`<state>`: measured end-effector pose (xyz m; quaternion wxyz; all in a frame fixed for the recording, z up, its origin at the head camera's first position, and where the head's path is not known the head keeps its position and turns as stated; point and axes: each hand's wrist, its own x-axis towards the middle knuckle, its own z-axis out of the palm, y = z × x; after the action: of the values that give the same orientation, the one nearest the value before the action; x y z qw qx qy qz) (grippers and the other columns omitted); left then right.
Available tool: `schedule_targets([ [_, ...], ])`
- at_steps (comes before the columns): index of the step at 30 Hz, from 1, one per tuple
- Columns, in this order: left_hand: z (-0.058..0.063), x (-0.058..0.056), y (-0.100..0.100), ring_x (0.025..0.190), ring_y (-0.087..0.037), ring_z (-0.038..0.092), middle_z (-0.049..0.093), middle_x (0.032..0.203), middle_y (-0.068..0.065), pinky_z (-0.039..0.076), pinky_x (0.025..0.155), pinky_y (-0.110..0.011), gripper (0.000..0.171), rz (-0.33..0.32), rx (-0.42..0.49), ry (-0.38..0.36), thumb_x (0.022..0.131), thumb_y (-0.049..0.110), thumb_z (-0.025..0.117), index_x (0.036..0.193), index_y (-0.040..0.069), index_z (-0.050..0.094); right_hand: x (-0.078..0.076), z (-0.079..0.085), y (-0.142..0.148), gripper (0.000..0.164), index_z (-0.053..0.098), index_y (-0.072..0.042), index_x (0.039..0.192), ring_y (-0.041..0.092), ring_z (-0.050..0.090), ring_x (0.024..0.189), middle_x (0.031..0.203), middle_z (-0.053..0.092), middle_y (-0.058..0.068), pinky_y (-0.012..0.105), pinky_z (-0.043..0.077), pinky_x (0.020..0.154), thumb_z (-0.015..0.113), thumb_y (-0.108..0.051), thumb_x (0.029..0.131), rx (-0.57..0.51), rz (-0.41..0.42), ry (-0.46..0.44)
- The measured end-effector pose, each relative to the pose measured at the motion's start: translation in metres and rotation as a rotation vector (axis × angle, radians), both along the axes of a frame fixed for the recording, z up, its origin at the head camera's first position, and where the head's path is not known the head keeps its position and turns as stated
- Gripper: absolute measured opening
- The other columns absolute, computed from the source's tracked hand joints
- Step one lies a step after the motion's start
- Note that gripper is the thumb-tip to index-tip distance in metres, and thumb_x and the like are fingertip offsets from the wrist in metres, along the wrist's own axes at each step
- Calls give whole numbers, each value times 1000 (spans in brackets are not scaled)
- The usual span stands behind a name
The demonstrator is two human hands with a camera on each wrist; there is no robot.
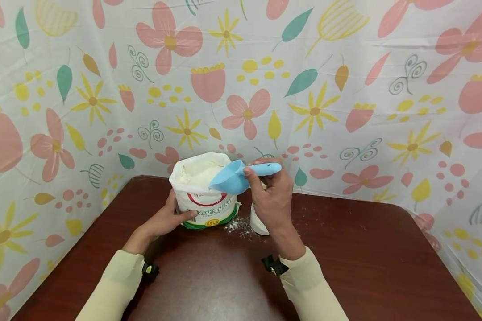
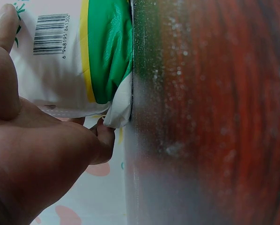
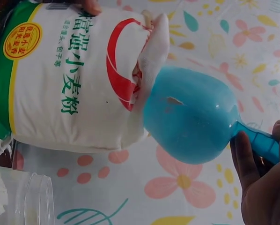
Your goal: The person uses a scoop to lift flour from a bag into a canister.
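An open white flour bag (image 1: 206,209) with a green and yellow base stands on the table, its rolled rim around white flour (image 1: 201,174). My left hand (image 1: 160,223) holds it at the left, thumb on the front, fingers round the side, as the left wrist view also shows at the bag's barcode (image 2: 51,35). In my right hand (image 1: 271,200) is the handle of a light blue scoop (image 3: 191,117), whose bowl overlaps the bag's right rim. Below that hand stands a clear jar (image 3: 39,201) with white flour inside, partly hidden by the hand in the head view.
Spilled flour (image 1: 241,226) dusts the dark brown table (image 1: 209,285) between bag and jar. A flower-patterned cloth (image 1: 329,147) hangs close behind the table and along its sides.
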<state>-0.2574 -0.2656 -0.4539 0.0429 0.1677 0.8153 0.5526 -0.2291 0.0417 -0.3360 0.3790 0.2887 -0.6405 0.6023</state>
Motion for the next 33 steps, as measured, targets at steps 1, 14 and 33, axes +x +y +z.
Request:
schedule_targets([
  [1, 0, 0, 0, 153, -35, 19, 21, 164, -5, 21, 121, -71, 100, -2, -2, 1, 100, 31, 77, 162, 37, -2, 0, 0, 0, 24, 62, 6, 112, 16, 75, 90, 102, 70, 13, 30, 60, 85, 78, -2, 96, 4, -4, -3],
  [14, -1, 0, 1, 154, -34, 19, 21, 164, -6, 20, 121, -70, 98, 9, 3, -6, 100, 30, 77, 162, 32, 1, 0, 4, -3, 25, 63, 3, 110, 21, 76, 98, 103, 71, 11, 34, 61, 89, 79, -12, 98, 60, -58, -50],
  [33, -1, 1, 3, 153, -35, 20, 21, 163, -8, 20, 121, -70, 97, 25, -18, -8, 100, 32, 77, 160, 30, 1, 0, 6, -16, 27, 67, 1, 104, 22, 76, 89, 94, 71, 11, 39, 63, 80, 82, -21, 97, 97, -201, -51],
])
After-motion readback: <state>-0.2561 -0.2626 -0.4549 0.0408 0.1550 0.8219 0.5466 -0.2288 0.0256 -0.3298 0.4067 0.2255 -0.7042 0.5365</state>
